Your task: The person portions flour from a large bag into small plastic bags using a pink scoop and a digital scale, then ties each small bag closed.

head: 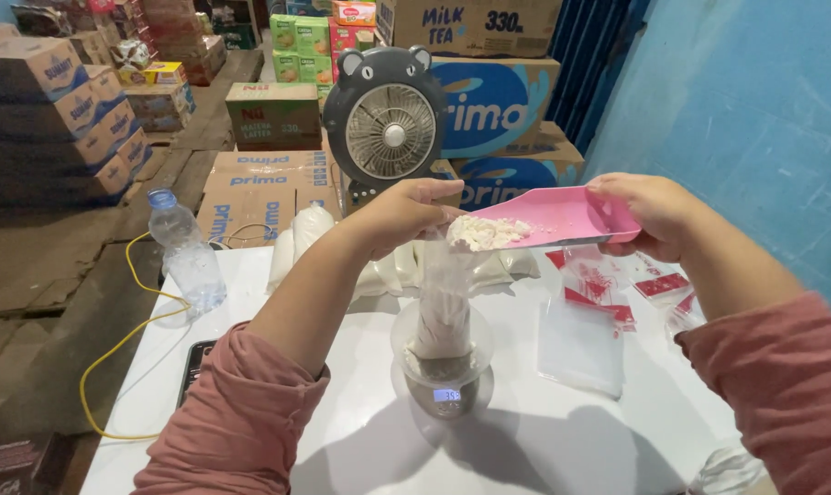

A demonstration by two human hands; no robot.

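My left hand [406, 213] pinches the floppy clear bag [441, 302] open at its mouth, right hand [654, 213] grips the light pink scoop [562, 217] of crumbly white powder [485, 233]; looks spill-prone.

Near table [562, 440] front bare, open for passage. Scale [445, 396] with upright bag [441, 312] blocks centre. Water bottle [188, 253] stands left; fan [384, 128] and filled bags [307, 231] crowd back; empty pouches [582, 341] lie right.

Brown and blue cartons [489, 101] stacked behind; scale's small lit screen [447, 395], perhaps bluish, near centre.
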